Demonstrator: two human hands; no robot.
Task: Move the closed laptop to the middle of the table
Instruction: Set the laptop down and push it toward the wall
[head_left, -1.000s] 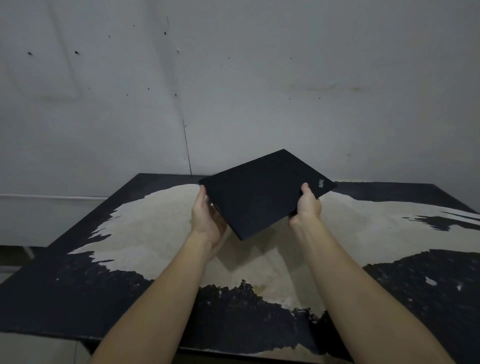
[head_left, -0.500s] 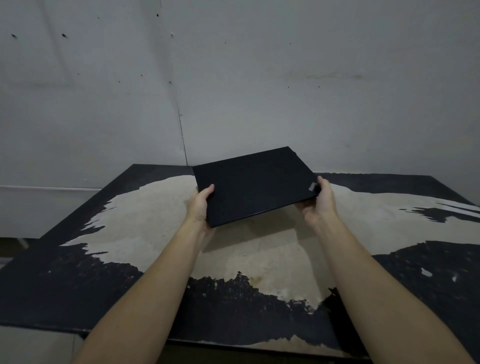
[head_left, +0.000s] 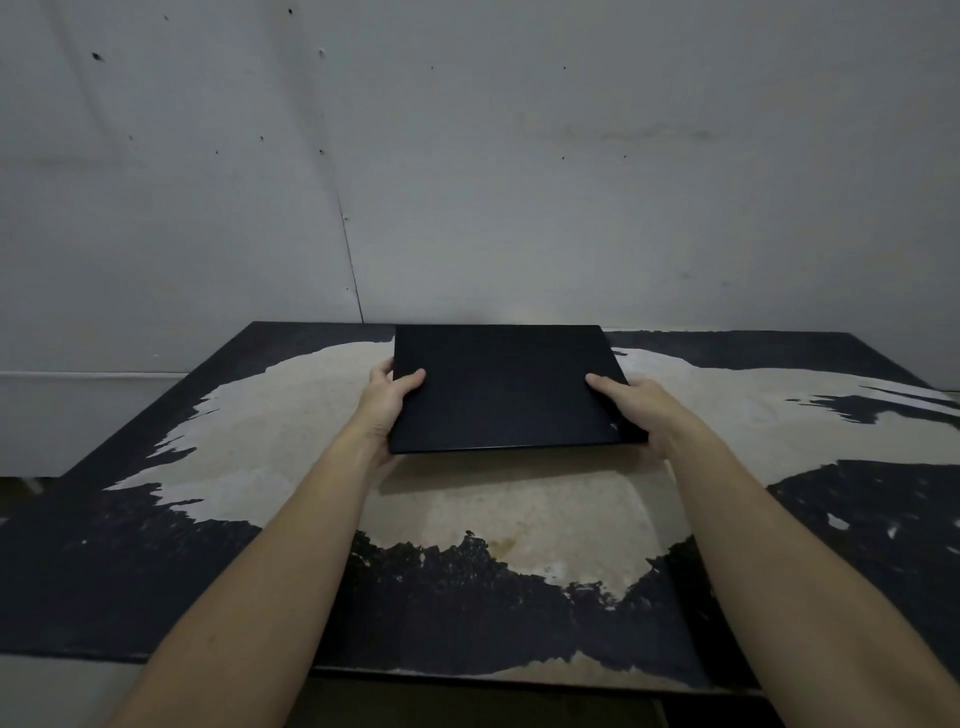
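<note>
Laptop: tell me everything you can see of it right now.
The laptop is a thin, matte black slab with its lid closed and squared to the view, a small pale logo near its near right corner. It sits roughly level over the worn pale patch of the table, toward the far edge by the wall. The left hand holds its left edge and the right hand its right, thumbs on top. A shadow under the near edge suggests that it is not fully down; contact cannot be confirmed.
</note>
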